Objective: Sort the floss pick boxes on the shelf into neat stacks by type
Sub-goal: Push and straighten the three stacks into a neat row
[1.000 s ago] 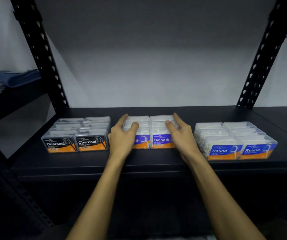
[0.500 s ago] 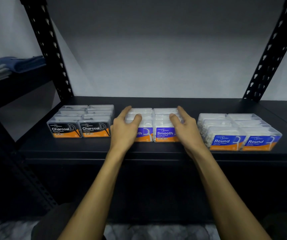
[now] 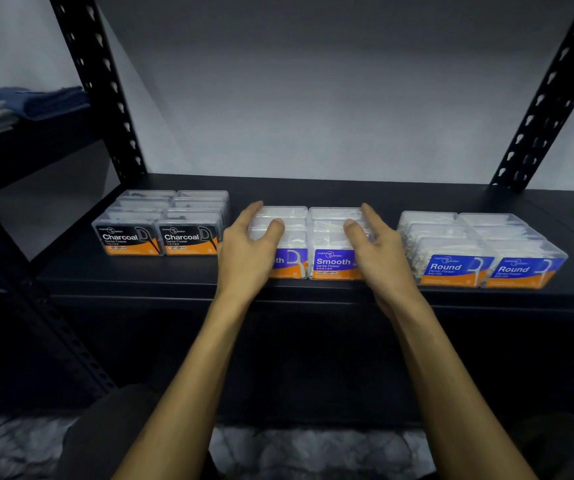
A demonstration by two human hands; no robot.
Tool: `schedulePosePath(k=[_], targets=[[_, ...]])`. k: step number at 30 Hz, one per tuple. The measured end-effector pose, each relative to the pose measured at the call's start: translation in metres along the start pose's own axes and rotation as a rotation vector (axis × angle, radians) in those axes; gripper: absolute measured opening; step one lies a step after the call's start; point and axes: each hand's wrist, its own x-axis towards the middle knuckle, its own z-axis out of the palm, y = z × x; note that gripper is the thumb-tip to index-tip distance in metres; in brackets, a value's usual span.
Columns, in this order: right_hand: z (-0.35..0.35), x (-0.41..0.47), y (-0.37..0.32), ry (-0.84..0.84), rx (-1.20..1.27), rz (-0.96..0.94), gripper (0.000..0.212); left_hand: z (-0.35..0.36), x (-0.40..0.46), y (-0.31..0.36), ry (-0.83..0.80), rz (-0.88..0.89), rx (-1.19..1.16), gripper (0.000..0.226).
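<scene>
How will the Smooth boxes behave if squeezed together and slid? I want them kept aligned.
The Smooth boxes look like rigid clear plastic, so they should probably slide as a block between the left hand and right hand. Flat-bottomed and low, they seem unlikely to tip. Smooth lids may be slippery.

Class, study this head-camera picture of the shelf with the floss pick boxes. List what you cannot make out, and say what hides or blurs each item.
Head view:
- Left Smooth box: start of its label, covered by the left hand.
- Right Smooth box: right edge, behind the right hand.
- Small print under Charcoal and Round labels: too small.
- Rear rows: labels hidden by front boxes.
- Folded cloths: blurred, cut by left edge.
</scene>
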Motion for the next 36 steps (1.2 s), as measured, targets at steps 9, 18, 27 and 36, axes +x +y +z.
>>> schedulePosePath(k=[9,18,27,36], targets=[[-0.001,-0.006,-0.001,0.003,0.001,0.008,0.058,-0.002,-0.004,0.005,0.003,0.002,-0.002,0.047],[-0.003,-0.008,-0.006,0.063,-0.178,-0.058,0.059,-0.007,0.001,0.009,-0.008,0.184,0.210,0.034],[-0.024,-0.016,-0.044,-0.023,-0.629,-0.369,0.083,-0.029,0.010,0.032,-0.141,0.373,0.313,0.045],[-0.035,0.038,-0.065,-0.682,-1.024,-0.269,0.125,-0.026,0.042,0.035,-0.716,0.362,0.752,0.115]])
